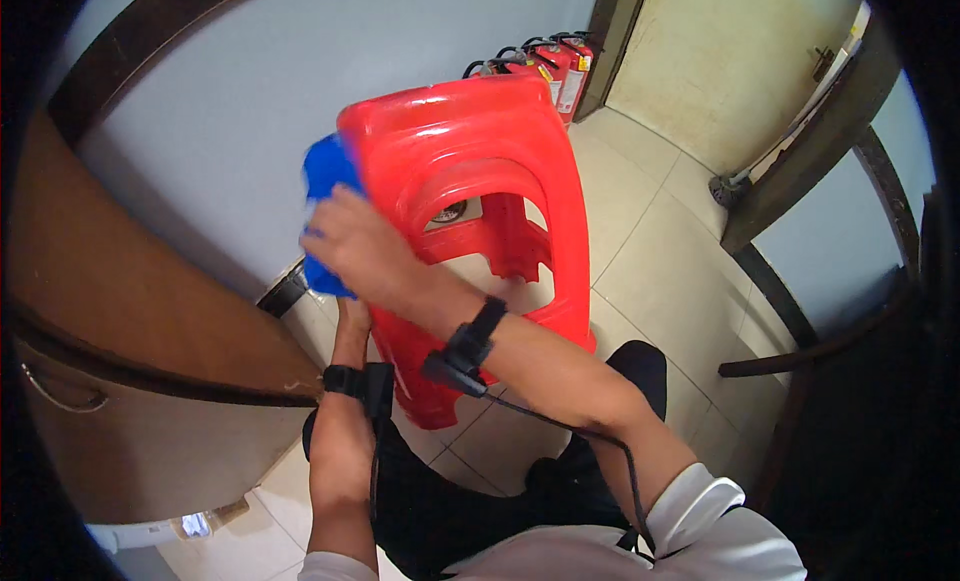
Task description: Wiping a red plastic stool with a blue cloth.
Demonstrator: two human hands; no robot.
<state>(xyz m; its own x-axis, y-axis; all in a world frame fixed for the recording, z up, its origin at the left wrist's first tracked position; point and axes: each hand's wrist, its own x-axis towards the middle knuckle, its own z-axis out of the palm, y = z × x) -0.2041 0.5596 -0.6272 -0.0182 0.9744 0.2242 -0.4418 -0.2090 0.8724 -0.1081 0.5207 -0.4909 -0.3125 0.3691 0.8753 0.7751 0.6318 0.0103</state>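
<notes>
A glossy red plastic stool [480, 123] is in front of my legs, with a large arched opening in the side that faces me. My right hand [352, 240] grips a bright blue cloth [330, 168] against the stool's left side; both are slightly blurred. Below the cloth, my left hand [355, 315] is at the same side of the stool. Its fingers are hidden by the cloth and my right hand, so their grip does not show. Each wrist wears a black strap with a small device and a cable.
Several red fire extinguishers [574, 78] line the wall behind the stool. A wooden cabinet [165, 281] with a metal handle is close on my left. Beyond the tiled floor [645, 281] are a pale door [720, 63] and a mop [729, 189]. Dark furniture [840, 408] is at right.
</notes>
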